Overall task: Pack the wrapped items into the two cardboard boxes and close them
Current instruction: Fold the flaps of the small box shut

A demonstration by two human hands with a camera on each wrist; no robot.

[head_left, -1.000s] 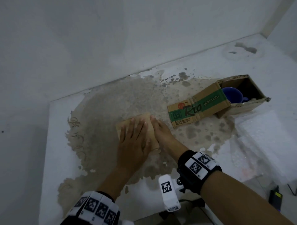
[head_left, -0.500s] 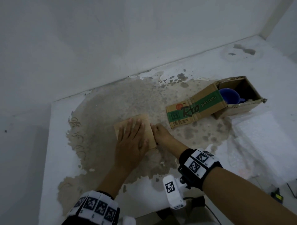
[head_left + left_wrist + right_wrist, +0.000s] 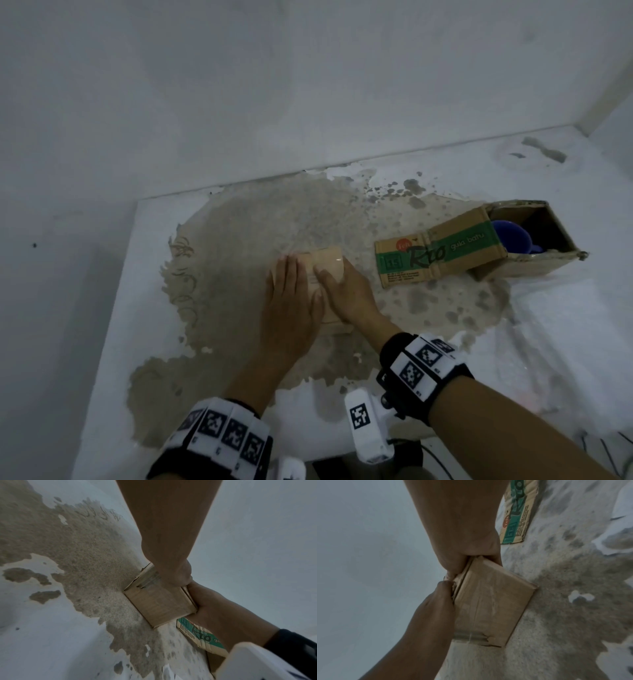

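Note:
A small brown cardboard box (image 3: pixel 325 263) stands on the stained floor, its top flaps folded down. My left hand (image 3: pixel 291 298) lies flat on its top with straight fingers, pressing down. My right hand (image 3: pixel 342 287) wraps the box's right edge, its fingers curled over the flaps. The wrist views show the same box (image 3: pixel 161 605) (image 3: pixel 491 601) squeezed between both hands. To the right lies a second cardboard box (image 3: pixel 524 267) on its side, open, with a green printed flap (image 3: pixel 442 253) spread on the floor. A blue mug (image 3: pixel 510 236) sits unwrapped inside it.
A white wall (image 3: pixel 308 102) runs along the back, close behind the boxes. Clear plastic wrap (image 3: pixel 565 308) is spread on the floor at the right. The floor (image 3: pixel 239 240) has a large patch of bare grey-brown concrete around the boxes.
My right hand has come up from the floor beside the small box onto its top right edge. My left hand stays flat on the top.

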